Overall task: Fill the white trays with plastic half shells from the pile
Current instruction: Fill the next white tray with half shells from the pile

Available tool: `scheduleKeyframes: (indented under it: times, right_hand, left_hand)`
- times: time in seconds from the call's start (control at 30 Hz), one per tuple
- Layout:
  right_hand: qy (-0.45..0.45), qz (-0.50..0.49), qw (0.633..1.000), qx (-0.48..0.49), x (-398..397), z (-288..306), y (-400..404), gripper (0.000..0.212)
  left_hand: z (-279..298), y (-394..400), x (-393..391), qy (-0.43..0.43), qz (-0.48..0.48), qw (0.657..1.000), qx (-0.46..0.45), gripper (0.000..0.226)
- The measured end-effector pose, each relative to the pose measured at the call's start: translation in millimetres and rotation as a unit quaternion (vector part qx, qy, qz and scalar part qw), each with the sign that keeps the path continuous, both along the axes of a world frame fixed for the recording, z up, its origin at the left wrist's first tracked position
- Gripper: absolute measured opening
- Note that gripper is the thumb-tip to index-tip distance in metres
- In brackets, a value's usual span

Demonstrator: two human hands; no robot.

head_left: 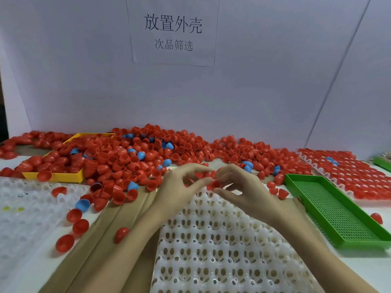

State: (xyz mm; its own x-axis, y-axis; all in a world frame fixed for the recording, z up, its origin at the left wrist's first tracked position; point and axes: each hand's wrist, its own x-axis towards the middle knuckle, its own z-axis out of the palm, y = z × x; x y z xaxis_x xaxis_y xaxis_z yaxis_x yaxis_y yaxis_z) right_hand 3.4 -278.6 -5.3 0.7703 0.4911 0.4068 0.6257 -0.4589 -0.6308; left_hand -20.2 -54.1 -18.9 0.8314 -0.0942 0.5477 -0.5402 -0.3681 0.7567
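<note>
pile (148,153) mostly red half shells, a few light blue ones mixed in; centre tray (211,246) white with a grid of round holes; left tray (23,218) translucent white; yellow bin (63,177); green tray (338,216) with fine mesh floor; filled tray (347,172) rows of red, two blue; tan cardboard (118,220); white sign (172,30) with black characters

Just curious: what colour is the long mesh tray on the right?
Green, clearest in the head view.
</note>
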Motion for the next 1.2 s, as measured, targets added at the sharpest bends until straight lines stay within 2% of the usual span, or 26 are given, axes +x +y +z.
scheduleKeyframes:
  times: [0.07, 0.1, 0.13, 0.2, 0.23, 0.27, 0.33, 0.43, 0.53, 0.63, 0.83, 0.97, 1.07, 1.2]
  right_hand:
    - [0.000, -0.017, 1.000, -0.016, 2.7, -1.5, -6.7, 0.032]
    - [0.000, -0.031, 0.999, -0.025, 5.2, -2.2, -10.7, 0.036]
    - [0.004, -0.046, 0.999, -0.029, 8.3, -2.8, -15.1, 0.040]
    - [0.017, -0.076, 0.996, -0.040, 16.0, -3.8, -24.6, 0.044]
    - [0.022, -0.092, 0.994, -0.050, 20.3, -4.6, -29.4, 0.043]
    - [0.026, -0.107, 0.992, -0.060, 24.7, -5.7, -33.5, 0.042]
    - [0.038, -0.127, 0.989, -0.060, 32.9, -8.6, -38.4, 0.036]
    - [0.028, -0.157, 0.985, -0.060, 43.6, -11.1, -36.1, 0.032]
    - [0.010, -0.171, 0.981, -0.088, 48.8, -11.3, -28.7, 0.033]
    - [-0.006, -0.150, 0.972, -0.180, 49.4, -13.5, -22.2, 0.036]
    - [-0.033, -0.184, 0.955, -0.229, 56.3, -12.9, -16.8, 0.028]
    - [-0.025, -0.167, 0.944, -0.284, 62.2, -13.4, -18.7, 0.025]
    - [-0.012, -0.173, 0.951, -0.258, 78.0, 2.4, -18.4, 0.023]
    - [-0.044, -0.189, 0.953, -0.233, 111.3, 22.4, 3.4, 0.022]
  left_hand:
    - [4.2, 13.0, 6.4, -0.001, 0.068, 0.995, -0.072, 0.028]
    - [5.2, 24.4, 10.0, -0.016, 0.128, 0.988, -0.085, 0.031]
    - [3.6, 38.6, 14.6, -0.034, 0.195, 0.978, -0.061, 0.036]
    - [-2.4, 64.5, 20.1, -0.040, 0.320, 0.939, 0.117, 0.047]
    - [-5.9, 71.4, 21.1, -0.029, 0.357, 0.907, 0.220, 0.048]
    - [-10.2, 74.2, 21.9, -0.015, 0.366, 0.885, 0.287, 0.046]
    - [-15.5, 67.7, 22.5, -0.005, 0.332, 0.888, 0.318, 0.036]
    - [-16.8, 52.9, 20.2, -0.044, 0.286, 0.890, 0.353, 0.025]
    - [-17.3, 39.2, 16.2, -0.067, 0.240, 0.913, 0.323, 0.021]
    - [-21.1, 26.8, 15.7, -0.054, 0.177, 0.933, 0.309, 0.031]
    - [-34.1, 21.8, 22.9, 0.051, 0.053, 0.916, 0.395, 0.059]
    - [-36.8, 23.2, 25.9, 0.073, 0.041, 0.908, 0.411, 0.057]
    - [-36.5, 23.7, 25.4, 0.070, 0.045, 0.908, 0.411, 0.059]
    - [-35.1, 23.9, 24.0, 0.057, 0.065, 0.900, 0.428, 0.062]
